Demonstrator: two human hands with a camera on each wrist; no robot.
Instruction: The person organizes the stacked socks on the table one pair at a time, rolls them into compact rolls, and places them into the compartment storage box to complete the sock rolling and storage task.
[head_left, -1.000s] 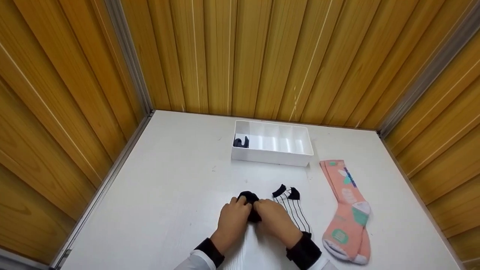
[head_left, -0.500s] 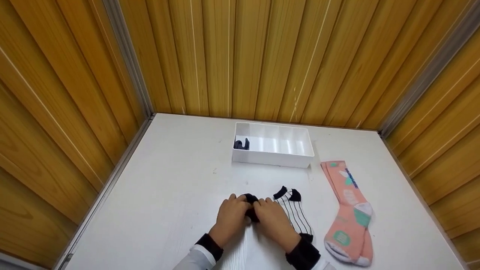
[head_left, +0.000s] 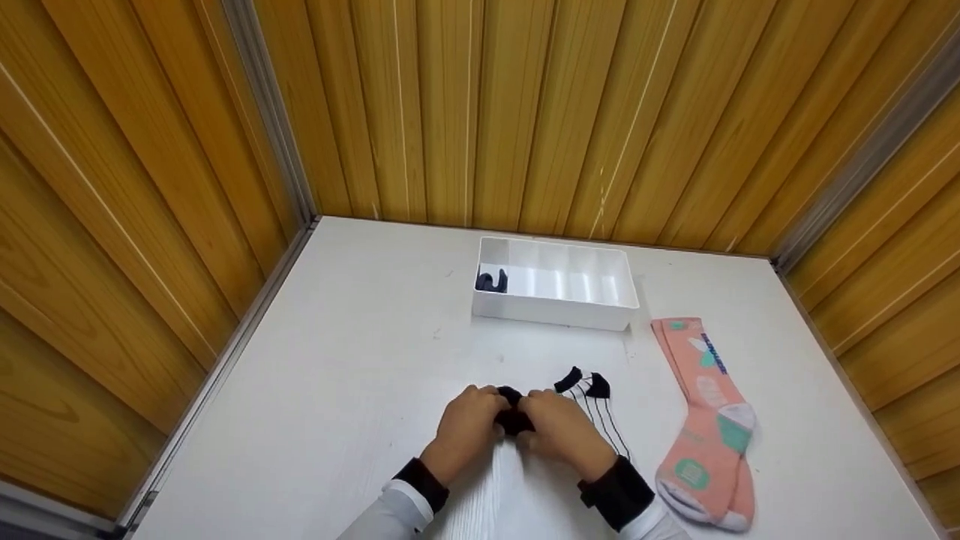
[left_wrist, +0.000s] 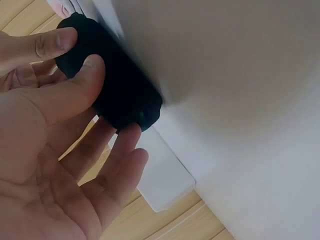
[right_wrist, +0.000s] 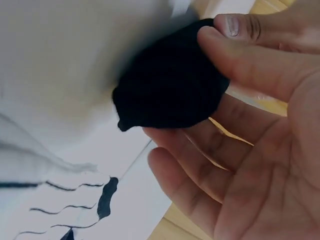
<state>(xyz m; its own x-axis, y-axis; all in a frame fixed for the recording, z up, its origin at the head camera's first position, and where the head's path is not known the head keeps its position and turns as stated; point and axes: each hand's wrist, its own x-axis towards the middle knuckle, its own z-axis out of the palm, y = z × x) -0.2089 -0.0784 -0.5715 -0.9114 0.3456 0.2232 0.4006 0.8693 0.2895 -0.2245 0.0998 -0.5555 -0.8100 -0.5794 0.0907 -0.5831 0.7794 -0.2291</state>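
Both hands hold a rolled-up black sock [head_left: 514, 421] low over the white table. My left hand [head_left: 466, 424] pinches its left side, thumb on the near face and fingers behind. From the other side my right hand [head_left: 564, 429] grips the same bundle, thumb on top and fingers underneath. Close up in the left wrist view, the black sock [left_wrist: 122, 82] is a thick, compact roll. The right wrist view shows one rounded end of the black sock [right_wrist: 170, 80]. White socks with black stripes [head_left: 598, 412] lie just right of my right hand, partly covered by it.
Behind the hands stands a white divided box [head_left: 555, 307], with a dark curled item [head_left: 493, 282] in its leftmost compartment. Pink patterned socks [head_left: 705, 427] lie flat at the right. Wood-look panels [head_left: 525, 112] enclose the table at the back and sides.
The black bundle shows smaller and more compact between the hands than a second ago, and the fingers have shifted on it. The view has tilted slightly; the other socks and the box stay put.
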